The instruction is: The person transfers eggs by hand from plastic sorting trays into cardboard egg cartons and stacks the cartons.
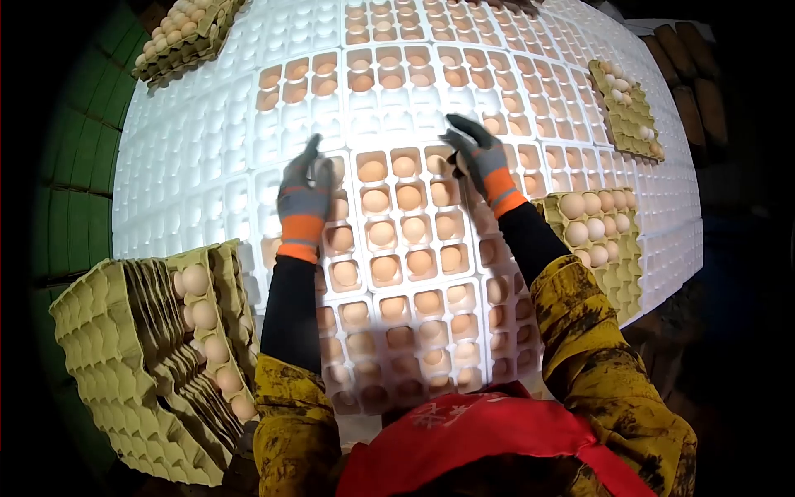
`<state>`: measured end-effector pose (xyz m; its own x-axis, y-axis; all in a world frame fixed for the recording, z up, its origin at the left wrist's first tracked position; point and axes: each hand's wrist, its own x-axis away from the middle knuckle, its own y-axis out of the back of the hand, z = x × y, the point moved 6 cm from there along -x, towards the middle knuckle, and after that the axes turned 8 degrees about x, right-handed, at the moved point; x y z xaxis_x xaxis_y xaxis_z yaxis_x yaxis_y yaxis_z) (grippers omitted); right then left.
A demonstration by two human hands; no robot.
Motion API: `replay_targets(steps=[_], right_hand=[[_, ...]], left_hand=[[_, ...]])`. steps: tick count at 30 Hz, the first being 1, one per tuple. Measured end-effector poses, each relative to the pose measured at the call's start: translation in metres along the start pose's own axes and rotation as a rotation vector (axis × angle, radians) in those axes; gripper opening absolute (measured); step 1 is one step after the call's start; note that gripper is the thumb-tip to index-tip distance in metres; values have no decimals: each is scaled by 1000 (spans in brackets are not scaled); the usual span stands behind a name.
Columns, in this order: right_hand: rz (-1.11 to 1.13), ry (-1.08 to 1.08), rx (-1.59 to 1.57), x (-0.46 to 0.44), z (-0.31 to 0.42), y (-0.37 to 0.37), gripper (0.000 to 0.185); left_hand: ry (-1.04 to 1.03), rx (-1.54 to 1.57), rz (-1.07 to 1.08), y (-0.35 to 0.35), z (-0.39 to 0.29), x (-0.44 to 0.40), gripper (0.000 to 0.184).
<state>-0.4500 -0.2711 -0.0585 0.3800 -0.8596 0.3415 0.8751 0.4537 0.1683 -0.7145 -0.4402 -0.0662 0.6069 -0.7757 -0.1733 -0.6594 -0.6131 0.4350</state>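
Gloved in grey and orange, my left hand (pixel 308 184) is over the left edge of a white foam tray of eggs (pixel 356 219), its fingers apart and nothing in them. My right hand (pixel 479 156), in a matching glove, is above the upper right corner of that tray. Its thumb and fingers are spread, with no egg between them. Brown eggs (pixel 409 197) fill the tray's compartments between my hands. Just beyond the fingertips lies a white foam tray with empty compartments (pixel 377 124).
Green egg cartons with eggs stand at the right (pixel 623 277), far right (pixel 633 137) and upper left (pixel 186 50). A large stack of green cartons (pixel 108 331) leans at the lower left, with eggs (pixel 205 315) on it. Brown rolls (pixel 696 99) lie beyond the table's right edge.
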Motion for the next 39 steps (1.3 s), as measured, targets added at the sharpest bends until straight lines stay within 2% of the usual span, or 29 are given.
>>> replay_targets(steps=[1,2,4,6,7,8,9,10,11,14,16,17,18,20,23,26,27,29,30,32,33,34,36,37,38,39], right_hand=[[-148,346,-91,-23,-8,15,33],[-259,386,-143,-19,-3,22,28],[-375,627,190,-11,7,20,24],[-342,847,821,-9,-10,11,31],[-393,938,909,0,-14,7,31],[-394,924,831,6,-14,7,29],[-345,769,584,17,-5,11,28],[-324,721,543,37,8,16,31],[-303,692,552,57,15,23,34],[-187,635,572,130,39,60,36],[-203,672,663,182,60,108,34],[-226,540,592,195,52,146,34],[-242,409,517,209,41,184,33],[-293,343,723,229,33,253,35],[-185,335,931,231,11,305,37],[12,476,1249,214,-19,299,55],[12,538,1324,209,-28,294,59],[12,539,1085,211,-23,306,54],[6,511,936,213,-20,318,52],[-44,253,169,213,-36,357,47],[-55,178,-343,217,-40,372,45],[-55,68,-592,221,-41,388,44],[-69,267,-652,205,-47,408,42],[-40,181,-520,194,-50,411,39],[-27,199,-219,185,-43,408,37],[-69,440,162,181,-24,401,36]], left_hand=[[189,242,-78,12,-3,0,46],[84,289,-167,17,2,-1,42],[-107,314,-278,23,-3,2,39],[-249,-173,-100,10,9,2,46],[-337,-348,-74,1,23,5,51],[-380,-522,-85,-2,26,4,51],[-291,-512,-88,-3,36,-2,49],[-337,-399,-117,3,28,1,48],[-328,-501,-190,6,10,9,47],[-312,-279,-178,1,-34,30,43],[-270,-83,-93,-20,-86,59,40],[-213,127,-39,-40,-100,76,37],[-234,167,68,-61,-126,96,37],[-279,239,272,-107,-184,140,36],[-512,171,428,-176,-275,191,58],[-572,-287,620,-246,-297,219,52],[-544,-390,636,-259,-298,220,48],[-482,-597,662,-278,-297,218,40],[-423,-412,626,-274,-298,215,38],[-313,-30,542,-255,-295,208,32],[126,388,530,-252,-273,205,30],[373,742,479,-243,-269,201,29],[357,1053,441,-240,-292,205,30],[356,828,528,-251,-271,200,31],[325,457,567,-267,-279,202,31],[-78,143,516,-278,-308,211,32]])
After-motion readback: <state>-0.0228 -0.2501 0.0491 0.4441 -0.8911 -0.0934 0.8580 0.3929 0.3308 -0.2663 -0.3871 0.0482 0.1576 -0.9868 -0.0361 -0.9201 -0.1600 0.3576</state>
